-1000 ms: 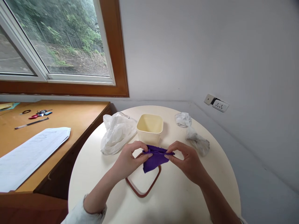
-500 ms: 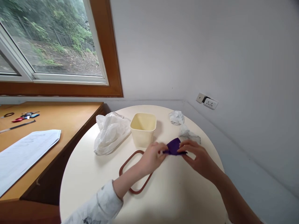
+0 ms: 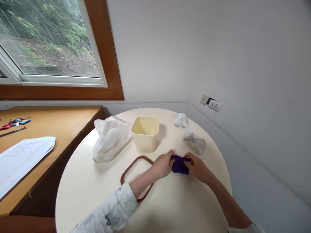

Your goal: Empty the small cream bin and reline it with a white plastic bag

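Observation:
A small dark purple bundle, which looks like a folded plastic bag, is stretched between my two hands just over the white table. Its left edge is pinched between the thumb and fingers of my left hand. At its upper right corner, my right hand grips it with thumb and fingertips. Beyond them stands an upright cream plastic bin, with nothing seen inside. A brown rounded ring lies flat on the table, partly covered by my left forearm.
A crumpled translucent plastic bag lies left of the bin. Two smaller crumpled bags, one farther back and one nearer, lie at the right. On a wooden desk are papers, scissors and other small items.
Both hands have come lower and nearer to me with the purple bag. It now hangs with its flat face toward me. The view has shifted slightly to the right.

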A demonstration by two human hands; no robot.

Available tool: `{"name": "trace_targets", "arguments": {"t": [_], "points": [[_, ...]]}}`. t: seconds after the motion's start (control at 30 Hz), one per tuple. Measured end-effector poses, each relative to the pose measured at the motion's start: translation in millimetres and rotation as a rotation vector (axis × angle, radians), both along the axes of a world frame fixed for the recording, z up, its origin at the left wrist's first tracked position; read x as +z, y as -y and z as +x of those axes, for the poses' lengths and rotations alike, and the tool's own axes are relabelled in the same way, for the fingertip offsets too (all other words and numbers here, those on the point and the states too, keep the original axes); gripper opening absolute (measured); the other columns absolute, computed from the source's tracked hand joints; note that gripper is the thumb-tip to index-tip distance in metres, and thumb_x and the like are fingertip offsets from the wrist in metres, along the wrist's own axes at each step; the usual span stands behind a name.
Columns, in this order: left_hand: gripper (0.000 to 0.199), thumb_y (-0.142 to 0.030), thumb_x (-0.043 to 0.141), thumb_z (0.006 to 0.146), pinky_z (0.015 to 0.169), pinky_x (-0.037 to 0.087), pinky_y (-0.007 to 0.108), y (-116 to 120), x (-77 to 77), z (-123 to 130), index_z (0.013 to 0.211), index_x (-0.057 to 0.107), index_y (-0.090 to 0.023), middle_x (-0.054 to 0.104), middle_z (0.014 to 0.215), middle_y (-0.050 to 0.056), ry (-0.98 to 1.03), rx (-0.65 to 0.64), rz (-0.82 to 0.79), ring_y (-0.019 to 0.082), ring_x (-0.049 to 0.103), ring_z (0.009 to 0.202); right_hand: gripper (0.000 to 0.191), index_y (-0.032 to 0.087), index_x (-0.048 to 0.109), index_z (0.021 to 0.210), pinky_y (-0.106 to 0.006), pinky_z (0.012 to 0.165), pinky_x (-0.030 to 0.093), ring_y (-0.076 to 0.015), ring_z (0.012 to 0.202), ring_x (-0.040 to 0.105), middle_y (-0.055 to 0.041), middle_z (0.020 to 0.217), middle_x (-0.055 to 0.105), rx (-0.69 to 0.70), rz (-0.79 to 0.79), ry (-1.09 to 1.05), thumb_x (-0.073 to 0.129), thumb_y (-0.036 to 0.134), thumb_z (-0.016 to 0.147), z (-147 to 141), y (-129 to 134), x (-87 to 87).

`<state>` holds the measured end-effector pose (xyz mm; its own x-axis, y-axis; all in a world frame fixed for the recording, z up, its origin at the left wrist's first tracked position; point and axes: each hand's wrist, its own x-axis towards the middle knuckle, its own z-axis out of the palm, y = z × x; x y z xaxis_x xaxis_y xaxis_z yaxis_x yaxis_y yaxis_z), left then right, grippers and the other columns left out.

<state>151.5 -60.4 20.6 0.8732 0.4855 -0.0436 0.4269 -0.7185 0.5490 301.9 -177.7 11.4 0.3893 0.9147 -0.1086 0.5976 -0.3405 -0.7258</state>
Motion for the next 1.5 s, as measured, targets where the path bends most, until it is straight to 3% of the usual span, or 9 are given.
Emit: {"name": "trace_targets", "arguments": {"t": [0.2,0.33,0.47,0.57,0.73,0.87,1.0,1.23,1.5], "points": [[0.024,-0.027,0.042,0.084,0.054,0.035,0.023,-13,-20.6,27,0.108,0.038,-0.024,0.062,0.079,0.003,-0.057,0.111,0.025,0.018,0.059,0.069,0.005,0.021,0.046,0.082,-0.025,0.055,0.037,-0.0138,0.058,0.051,-0.0003,0.071,0.058,-0.144,-0.021,0.111,0.042,0.024,0.079,3,-13,-32.5],[0.03,-0.028,0.045,0.083,0.056,0.036,0.025,-16,-23.9,27,0.112,0.038,-0.023,0.063,0.082,0.004,-0.03,0.126,0.061,0.018,0.059,0.073,0.01,0.021,0.045,0.089,-0.025,0.052,0.035,-0.0157,0.057,0.051,0.0009,0.063,0.054,-0.171,-0.053,0.229,0.043,0.024,0.079,-2,-11,-33.0],[0.013,-0.031,0.042,0.085,0.058,0.036,0.027,-13,-15.8,13,0.089,0.05,-0.02,0.062,0.083,0.005,-0.001,0.099,0.09,0.019,0.058,0.076,0.017,0.02,0.045,0.097,-0.028,0.056,0.04,-0.019,0.069,0.054,-0.0038,0.078,0.056,-0.209,0.086,0.43,0.041,0.025,0.082,-6,-8,-31.4],[0.018,-0.034,0.051,0.079,0.063,0.038,0.029,-6,-12.1,0,0.07,0.053,-0.019,0.062,0.078,0.005,-0.006,0.039,0.117,0.021,0.058,0.077,0.014,0.019,0.05,0.092,-0.032,0.07,0.043,-0.0197,0.08,0.054,-0.0063,0.086,0.055,-0.083,0.234,0.469,0.038,0.019,0.084,-11,-6,-29.1],[0.023,-0.041,0.062,0.071,0.073,0.039,0.036,10,-20.4,-4,0.073,0.059,-0.018,0.062,0.078,0.008,-0.023,-0.042,0.233,0.027,0.056,0.085,0.019,0.02,0.056,0.093,-0.036,0.081,0.044,-0.0199,0.09,0.053,-0.0069,0.097,0.057,0.178,0.22,0.36,0.04,0.014,0.084,-21,-2,-25.8],[0.009,-0.02,0.051,0.076,0.076,0.039,0.037,13,-26.1,2,0.074,0.059,-0.017,0.062,0.08,0.009,-0.037,-0.026,0.295,0.026,0.057,0.086,0.024,0.021,0.056,0.105,-0.039,0.086,0.043,-0.0213,0.1,0.051,-0.0076,0.107,0.056,0.218,0.193,0.342,0.048,0.019,0.083,-21,3,-28.9],[0.011,-0.015,0.047,0.076,0.073,0.039,0.037,6,-19.2,-3,0.073,0.058,-0.016,0.061,0.079,0.01,-0.039,-0.006,0.305,0.025,0.057,0.083,0.03,0.022,0.057,0.108,-0.04,0.089,0.043,-0.0212,0.102,0.05,-0.0077,0.109,0.056,0.212,0.163,0.386,0.044,0.014,0.083,-20,11,-30.6],[0.016,-0.013,0.04,0.075,0.065,0.038,0.032,-9,1.3,-59,0.068,0.053,-0.018,0.059,0.072,0.006,-0.013,0.115,0.282,0.021,0.054,0.071,0.034,0.02,0.058,0.108,-0.04,0.087,0.045,-0.0226,0.103,0.053,-0.0095,0.113,0.055,0.074,0.047,0.424,0.037,0.015,0.082,-8,33,-26.8],[0.016,-0.028,0.037,0.081,0.062,0.038,0.031,-50,-4.8,-140,0.071,0.047,-0.02,0.058,0.076,0.004,-0.008,0.441,0.175,0.02,0.052,0.07,0.037,0.017,0.059,0.106,-0.045,0.079,0.049,-0.0266,0.095,0.058,-0.0106,0.115,0.056,-0.128,-0.027,0.558,0.036,0.016,0.078,15,52,-43.0]]}}
